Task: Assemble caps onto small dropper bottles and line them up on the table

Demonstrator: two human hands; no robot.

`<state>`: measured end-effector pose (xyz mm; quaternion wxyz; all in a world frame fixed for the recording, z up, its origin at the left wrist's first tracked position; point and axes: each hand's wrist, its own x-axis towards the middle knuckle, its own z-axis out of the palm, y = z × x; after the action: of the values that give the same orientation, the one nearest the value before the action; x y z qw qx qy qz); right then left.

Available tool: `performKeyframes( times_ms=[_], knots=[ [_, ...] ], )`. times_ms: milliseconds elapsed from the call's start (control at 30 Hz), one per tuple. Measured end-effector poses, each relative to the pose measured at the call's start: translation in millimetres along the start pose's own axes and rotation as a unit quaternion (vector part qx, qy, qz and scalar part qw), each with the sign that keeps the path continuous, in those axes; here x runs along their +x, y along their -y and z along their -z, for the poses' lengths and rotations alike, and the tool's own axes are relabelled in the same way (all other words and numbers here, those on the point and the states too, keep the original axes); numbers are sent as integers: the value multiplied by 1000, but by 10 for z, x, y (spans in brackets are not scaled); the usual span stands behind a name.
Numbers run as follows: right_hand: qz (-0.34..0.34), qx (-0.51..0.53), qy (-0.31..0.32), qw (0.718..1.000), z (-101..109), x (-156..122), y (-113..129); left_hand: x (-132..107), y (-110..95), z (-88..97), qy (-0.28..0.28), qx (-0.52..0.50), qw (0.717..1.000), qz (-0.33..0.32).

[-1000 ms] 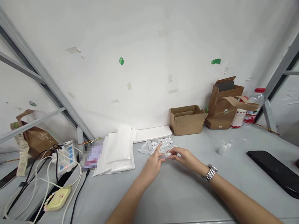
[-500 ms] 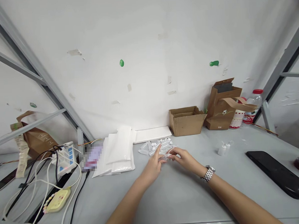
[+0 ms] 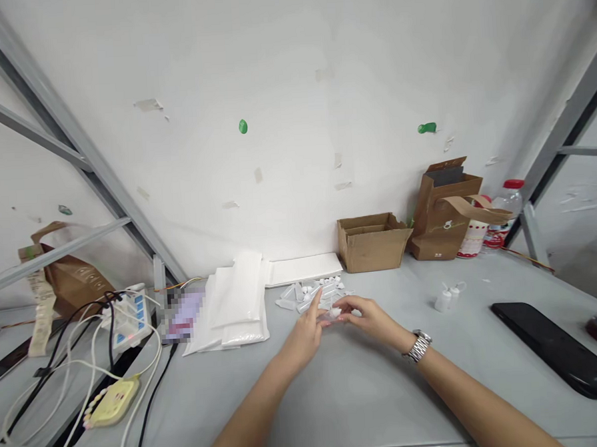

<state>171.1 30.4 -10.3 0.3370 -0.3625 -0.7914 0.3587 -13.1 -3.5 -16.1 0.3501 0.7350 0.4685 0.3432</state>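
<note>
My left hand [image 3: 304, 333] and my right hand [image 3: 371, 318] meet above the grey table [image 3: 367, 386], fingertips pinched together on a small clear and white plastic piece [image 3: 334, 313]. The left index finger sticks up. A steel watch [image 3: 418, 346] is on my right wrist. Just beyond the fingers lies a pile of several small white plastic parts [image 3: 312, 293].
White bags [image 3: 237, 303] lie stacked to the left, a flat white sheet [image 3: 303, 268] behind. An open cardboard box [image 3: 372, 241], a brown paper bag [image 3: 445, 216] and a bottle [image 3: 505, 206] stand by the wall. Two small white bottles [image 3: 446, 297], a black tablet [image 3: 555, 347] right. Power strip [image 3: 126, 316] and cables left.
Both hands have stayed together on the small piece, shifting only slightly. The view has tilted a little.
</note>
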Motion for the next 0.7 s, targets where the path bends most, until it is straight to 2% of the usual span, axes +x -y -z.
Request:
performKeyframes(
  times_ms=[67,267,400,500,700],
  knots=[
    [6,9,7,1000,-3,-4,-2,3,-7,6,4,0,1000,5],
    [-16,-71,-8,997,-50,-17,17,-12,-14,-13,2,22,1000,-4],
    [13,-34,3,999,-30,-13,25,-9,-20,-6,13,-18,1000,15],
    [12,-43,1,999,-39,-11,19,2,-32,-2,11,-28,999,14],
    [1,-93,-44,995,-167,-22,3,-7,-32,-68,-70,54,996,2]
  ],
)
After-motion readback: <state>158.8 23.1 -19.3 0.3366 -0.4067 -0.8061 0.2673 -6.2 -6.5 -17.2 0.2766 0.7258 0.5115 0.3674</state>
